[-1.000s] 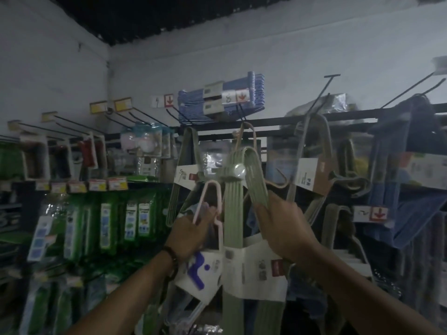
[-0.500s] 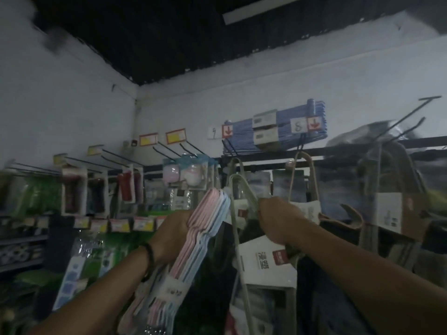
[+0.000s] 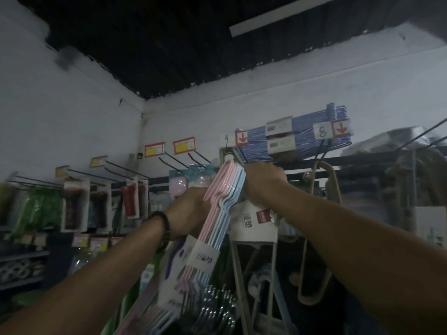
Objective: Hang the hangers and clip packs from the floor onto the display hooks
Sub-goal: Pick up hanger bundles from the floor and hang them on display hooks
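Head view: left hand (image 3: pixel 189 210) seemingly grips hanger pack (image 3: pixel 219 211), just beside right hand (image 3: pixel 263 184).

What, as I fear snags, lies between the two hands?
Head view: the pink-and-blue hanger pack, gripped by the left hand; the right hand grips a white-labelled hanger pack.

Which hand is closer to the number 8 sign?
Right. The right hand, gripping a carded hanger pack, is below-left of the 8 sign; the left hand, holding pastel hangers, is lower and farther left.
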A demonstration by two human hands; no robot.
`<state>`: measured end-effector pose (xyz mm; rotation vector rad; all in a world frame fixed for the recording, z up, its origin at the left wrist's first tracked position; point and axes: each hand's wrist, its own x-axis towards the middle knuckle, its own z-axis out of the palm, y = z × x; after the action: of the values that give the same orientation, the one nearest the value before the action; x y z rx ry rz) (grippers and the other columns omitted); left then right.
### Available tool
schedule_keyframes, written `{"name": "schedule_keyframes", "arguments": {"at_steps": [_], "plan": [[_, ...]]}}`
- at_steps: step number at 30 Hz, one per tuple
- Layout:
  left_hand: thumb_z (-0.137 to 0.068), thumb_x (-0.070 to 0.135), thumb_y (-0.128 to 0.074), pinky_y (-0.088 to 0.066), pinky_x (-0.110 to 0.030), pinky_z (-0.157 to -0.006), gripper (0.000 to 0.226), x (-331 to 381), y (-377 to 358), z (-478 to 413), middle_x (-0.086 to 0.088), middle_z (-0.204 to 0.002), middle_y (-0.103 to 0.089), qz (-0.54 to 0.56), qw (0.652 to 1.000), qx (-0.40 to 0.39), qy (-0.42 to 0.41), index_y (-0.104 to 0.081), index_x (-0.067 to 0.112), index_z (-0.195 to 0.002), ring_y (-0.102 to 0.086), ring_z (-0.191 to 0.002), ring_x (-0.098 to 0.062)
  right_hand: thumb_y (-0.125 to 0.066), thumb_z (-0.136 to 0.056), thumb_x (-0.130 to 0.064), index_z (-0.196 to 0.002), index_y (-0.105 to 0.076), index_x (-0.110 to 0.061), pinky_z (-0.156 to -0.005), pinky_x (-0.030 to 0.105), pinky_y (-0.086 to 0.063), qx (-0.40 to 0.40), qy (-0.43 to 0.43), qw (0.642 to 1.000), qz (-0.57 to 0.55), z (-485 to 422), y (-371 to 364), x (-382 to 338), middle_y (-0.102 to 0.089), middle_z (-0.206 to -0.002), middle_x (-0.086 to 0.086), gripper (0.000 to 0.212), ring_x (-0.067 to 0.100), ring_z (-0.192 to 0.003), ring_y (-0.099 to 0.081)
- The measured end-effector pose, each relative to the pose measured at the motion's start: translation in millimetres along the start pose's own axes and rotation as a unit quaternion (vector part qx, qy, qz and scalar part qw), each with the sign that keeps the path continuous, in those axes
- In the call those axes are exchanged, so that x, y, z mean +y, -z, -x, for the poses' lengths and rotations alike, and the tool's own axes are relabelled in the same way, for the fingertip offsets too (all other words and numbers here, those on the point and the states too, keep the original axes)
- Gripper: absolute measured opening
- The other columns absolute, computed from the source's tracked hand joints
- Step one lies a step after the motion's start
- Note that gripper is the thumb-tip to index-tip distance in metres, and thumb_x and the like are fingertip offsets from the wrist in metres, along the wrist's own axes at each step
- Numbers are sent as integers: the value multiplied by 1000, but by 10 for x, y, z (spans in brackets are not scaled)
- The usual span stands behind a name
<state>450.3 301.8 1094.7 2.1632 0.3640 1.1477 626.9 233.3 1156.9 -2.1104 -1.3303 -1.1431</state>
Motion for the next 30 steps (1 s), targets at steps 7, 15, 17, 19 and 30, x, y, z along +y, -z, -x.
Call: {"name": "schedule_keyframes", "arguments": {"at_steps": [7,15,17,19,30], "plan": [[-105,55,-47,-43,-25,-60,44,-12,16,-160,4,-65,-62,-202,972,52,-108,-62,26,-75,-56,-51,-2,-66,-93,-19,-116,-64,-13,-65,40,-45,141,-12,990,-8,-14,-101,13,-72,-109,9,24,33,-99,-70],[-107,56,-45,-42,-27,-57,45,-106,-144,-467,3,-66,-56,-244,965,40,-92,-59,25,-78,-48,-51,-8,-62,-97,-23,-100,-63,-17,-70,40,-51,47,-14,996,-74,-11,-333,211,-62,-93,6,7,24,-80,-59],[-103,62,-49,-46,-29,-54,46,-104,-80,-508,3,-63,-59,-205,976,40,-62,-66,22,-85,-52,-49,-9,-66,-96,-23,-105,-64,-16,-77,43,-58,17,13,997,-77,-91,-342,206,-62,-94,5,12,25,-86,-64],[-99,65,-53,-50,-28,-53,46,-75,-17,-526,2,-67,-68,-165,985,34,-37,-70,22,-94,-59,-52,-12,-69,-95,-26,-103,-62,-17,-81,44,-60,-1,32,997,-76,-184,-331,222,-64,-97,6,14,22,-83,-64],[-101,60,-52,-50,-18,-47,42,234,97,-495,14,-67,-75,-157,985,41,-52,-72,24,-93,-69,-51,-5,-66,-99,-25,-92,-53,-12,-64,31,-43,-79,83,993,14,-412,166,220,-50,-77,3,19,16,-64,-48]]}}
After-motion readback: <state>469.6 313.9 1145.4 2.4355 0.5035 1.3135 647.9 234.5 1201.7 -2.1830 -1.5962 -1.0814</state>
